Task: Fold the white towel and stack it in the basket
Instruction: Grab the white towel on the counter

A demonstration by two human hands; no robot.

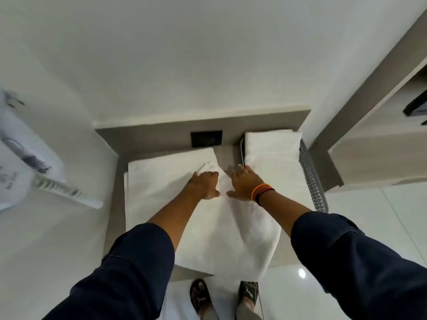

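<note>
A soft white towel (221,229) lies partly folded on a grey ledge (113,204), its near corner drooping over the edge. The left hand (204,184) and right hand (245,183) press flat on it, fingers spread. A perforated grey basket (312,179), mostly hidden, holds folded towels (272,151).

Counted: two hands, left (204,184) and right (245,183); one white towel (226,227) on the worktop (113,204); one basket (313,179); two sandals, one (199,296) beside the other (248,293).
</note>
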